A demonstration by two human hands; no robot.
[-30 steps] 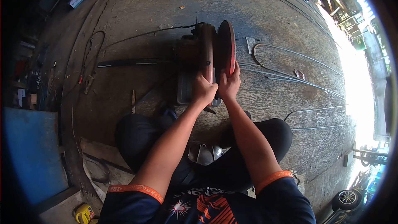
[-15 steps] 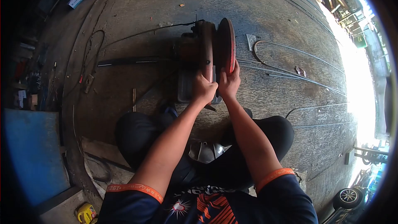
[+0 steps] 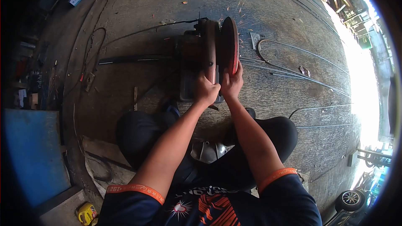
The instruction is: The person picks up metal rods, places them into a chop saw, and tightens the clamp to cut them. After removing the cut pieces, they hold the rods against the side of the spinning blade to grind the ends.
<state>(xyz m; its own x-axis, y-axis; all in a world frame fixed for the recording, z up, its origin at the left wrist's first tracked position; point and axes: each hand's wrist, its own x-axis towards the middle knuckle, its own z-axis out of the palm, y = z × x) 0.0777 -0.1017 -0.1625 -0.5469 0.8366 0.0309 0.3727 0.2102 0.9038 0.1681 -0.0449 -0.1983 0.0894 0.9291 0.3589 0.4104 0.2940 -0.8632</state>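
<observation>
On the floor in front of me stands a chop saw with a curved reddish-brown guard. My left hand is closed around the lower end of that guard. Beside it, my right hand grips the lower edge of a round reddish disc, which stands upright, nearly edge-on, just right of the guard. Both hands are close together with thumbs near each other. Where the disc meets the saw is hidden. Sparks fly above and to the right of the disc.
Thin metal rods lie to the right, with a bent rod near the disc. A dark bar and a cable lie left. A metal piece sits between my legs. A blue panel stands lower left.
Sparks now scatter around the disc and over the floor, where none showed before. Both hands keep their grips, and the disc has barely shifted.
</observation>
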